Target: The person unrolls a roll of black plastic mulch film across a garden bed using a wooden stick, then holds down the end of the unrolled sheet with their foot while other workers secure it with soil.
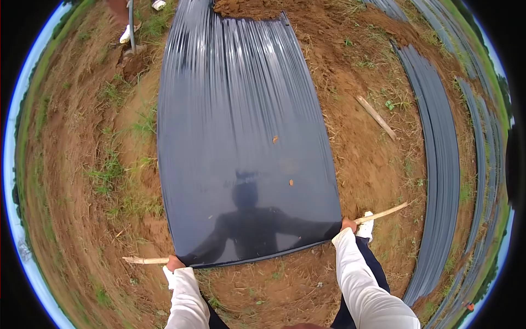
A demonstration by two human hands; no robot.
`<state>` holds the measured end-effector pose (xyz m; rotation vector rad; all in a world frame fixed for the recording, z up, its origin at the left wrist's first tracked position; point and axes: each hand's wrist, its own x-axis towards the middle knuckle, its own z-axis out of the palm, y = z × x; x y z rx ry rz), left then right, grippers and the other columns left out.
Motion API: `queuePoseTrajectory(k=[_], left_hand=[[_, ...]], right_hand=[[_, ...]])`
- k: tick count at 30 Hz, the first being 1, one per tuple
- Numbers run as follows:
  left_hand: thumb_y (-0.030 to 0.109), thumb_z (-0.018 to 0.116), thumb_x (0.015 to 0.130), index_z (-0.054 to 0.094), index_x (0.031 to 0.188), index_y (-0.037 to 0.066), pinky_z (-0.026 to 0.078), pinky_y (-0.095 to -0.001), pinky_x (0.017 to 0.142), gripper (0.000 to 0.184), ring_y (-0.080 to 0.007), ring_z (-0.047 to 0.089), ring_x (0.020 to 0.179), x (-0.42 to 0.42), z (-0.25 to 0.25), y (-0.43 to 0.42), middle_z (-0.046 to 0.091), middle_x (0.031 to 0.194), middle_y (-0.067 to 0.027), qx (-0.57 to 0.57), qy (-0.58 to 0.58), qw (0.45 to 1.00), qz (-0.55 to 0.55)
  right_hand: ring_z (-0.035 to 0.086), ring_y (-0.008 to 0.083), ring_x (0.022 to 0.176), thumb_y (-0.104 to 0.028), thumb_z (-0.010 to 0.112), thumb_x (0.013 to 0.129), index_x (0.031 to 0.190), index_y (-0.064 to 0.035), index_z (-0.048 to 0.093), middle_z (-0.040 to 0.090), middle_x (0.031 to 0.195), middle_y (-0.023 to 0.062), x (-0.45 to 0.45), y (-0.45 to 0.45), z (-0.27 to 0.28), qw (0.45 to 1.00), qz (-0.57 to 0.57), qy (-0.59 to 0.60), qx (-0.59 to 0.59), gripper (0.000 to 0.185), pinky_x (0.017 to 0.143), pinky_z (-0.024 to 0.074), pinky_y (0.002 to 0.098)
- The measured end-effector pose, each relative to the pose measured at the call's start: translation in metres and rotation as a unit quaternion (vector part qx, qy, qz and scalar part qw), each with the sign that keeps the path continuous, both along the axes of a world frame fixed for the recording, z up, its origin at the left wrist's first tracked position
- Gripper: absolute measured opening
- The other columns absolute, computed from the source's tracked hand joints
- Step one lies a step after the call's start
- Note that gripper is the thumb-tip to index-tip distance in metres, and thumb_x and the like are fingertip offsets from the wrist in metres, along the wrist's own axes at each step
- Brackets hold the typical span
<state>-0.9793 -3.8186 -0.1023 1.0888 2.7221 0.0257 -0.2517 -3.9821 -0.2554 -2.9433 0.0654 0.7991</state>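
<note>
A wide sheet of black plastic mulch film (246,142) stretches away from me over the soil, glossy and wrinkled toward its far end. My left hand (175,264) is closed at its near left corner, around a wooden stick (145,260) that pokes out to the left. At the near right corner my right hand (348,224) grips a wooden stick end (383,213) pointing right. Whether this is one stick running along the film's near edge is hidden. Two small brown bits lie on the film, along with my shadow.
Loose soil (255,8) covers the film's far end. Rows of laid black film (435,164) run along the right. A loose stick (376,117) lies on the ground between. At the upper left, another person's foot (125,34) stands beside a tool shaft (131,27). Grass tufts (109,170) grow at left.
</note>
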Motion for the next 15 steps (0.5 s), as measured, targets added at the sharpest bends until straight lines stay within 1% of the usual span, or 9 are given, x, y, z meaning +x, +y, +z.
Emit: queuePoseTrajectory(k=[1,3,4,6,7,9,13,14,15], left_hand=[[0.018,0.047,0.086,0.052,0.078,0.000,0.049,-0.0437,0.058,0.020,-0.0402,0.062,0.070,-0.002,0.000,-0.002,0.060,0.071,-0.0251,-0.001,-0.001,1.000,-0.002],[0.011,0.051,0.083,0.052,0.078,0.001,0.048,-0.0434,0.053,0.010,-0.0393,0.062,0.065,0.001,0.004,-0.002,0.060,0.069,-0.0241,0.000,-0.015,0.999,-0.028],[0.011,0.051,0.083,0.052,0.078,0.001,0.048,-0.0434,0.053,0.010,-0.0393,0.062,0.065,0.000,0.002,-0.003,0.060,0.069,-0.0241,-0.002,-0.018,0.999,-0.029],[0.011,0.051,0.083,0.052,0.078,0.001,0.049,-0.0426,0.054,0.012,-0.0388,0.062,0.066,-0.008,0.001,-0.003,0.060,0.069,-0.0236,-0.097,0.080,0.969,-0.211],[0.011,0.051,0.083,0.052,0.078,0.001,0.049,-0.0426,0.054,0.012,-0.0388,0.062,0.066,-0.008,-0.003,-0.004,0.060,0.069,-0.0236,-0.098,0.080,0.969,-0.212],[0.011,0.051,0.084,0.052,0.077,0.001,0.049,-0.0422,0.054,0.012,-0.0383,0.063,0.065,0.000,-0.001,0.000,0.061,0.070,-0.0233,-0.002,0.007,0.999,-0.034],[0.009,0.050,0.084,0.052,0.077,0.000,0.049,-0.0421,0.053,0.011,-0.0376,0.063,0.064,0.000,-0.001,0.001,0.061,0.070,-0.0233,-0.004,0.013,1.000,-0.022],[0.013,0.045,0.086,0.051,0.078,0.000,0.048,-0.0431,0.056,0.016,-0.0388,0.062,0.067,-0.003,-0.002,0.000,0.061,0.072,-0.0244,-0.022,0.002,1.000,-0.002],[0.018,0.040,0.088,0.051,0.079,0.000,0.048,-0.0440,0.059,0.023,-0.0400,0.061,0.070,-0.003,0.000,0.002,0.061,0.075,-0.0255,-0.040,-0.009,0.999,0.016]], right_hand=[[0.061,0.0342,0.090,-0.024,0.060,0.071,0.088,0.0083,0.062,0.064,0.094,0.0235,-0.022,0.045,0.065,0.986,-0.163,-0.021,0.011,0.037,0.078,0.0472,0.0368],[0.061,0.0342,0.090,-0.025,0.059,0.071,0.088,0.0084,0.062,0.064,0.093,0.0235,-0.016,0.036,0.051,0.989,-0.145,-0.018,0.004,0.037,0.078,0.0472,0.0368],[0.061,0.0342,0.090,-0.025,0.059,0.071,0.087,0.0085,0.062,0.064,0.093,0.0234,-0.012,0.030,0.041,0.992,-0.124,-0.011,-0.001,0.037,0.077,0.0472,0.0368],[0.061,0.0350,0.090,-0.026,0.059,0.071,0.087,0.0087,0.062,0.064,0.093,0.0235,-0.007,0.022,0.032,0.993,-0.116,0.000,0.018,0.038,0.078,0.0469,0.0373],[0.060,0.0355,0.091,-0.026,0.059,0.071,0.087,0.0088,0.062,0.064,0.093,0.0240,-0.006,0.019,0.027,0.994,-0.106,-0.004,0.023,0.038,0.078,0.0466,0.0378],[0.060,0.0369,0.091,-0.026,0.059,0.072,0.087,0.0092,0.062,0.063,0.092,0.0264,-0.008,0.017,0.030,0.996,-0.081,-0.005,0.038,0.038,0.080,0.0456,0.0398],[0.060,0.0368,0.092,-0.027,0.059,0.071,0.087,0.0103,0.062,0.063,0.091,0.0262,-0.004,0.012,0.014,0.989,-0.143,-0.032,0.029,0.041,0.080,0.0455,0.0398],[0.060,0.0368,0.089,-0.027,0.056,0.075,0.085,0.0066,0.063,0.064,0.089,0.0239,0.001,0.004,0.007,0.999,0.027,-0.005,-0.022,0.036,0.078,0.0464,0.0400],[0.060,0.0367,0.088,-0.027,0.053,0.077,0.084,0.0048,0.064,0.064,0.087,0.0230,0.001,0.003,0.008,0.999,0.038,0.001,-0.011,0.034,0.076,0.0465,0.0400]])
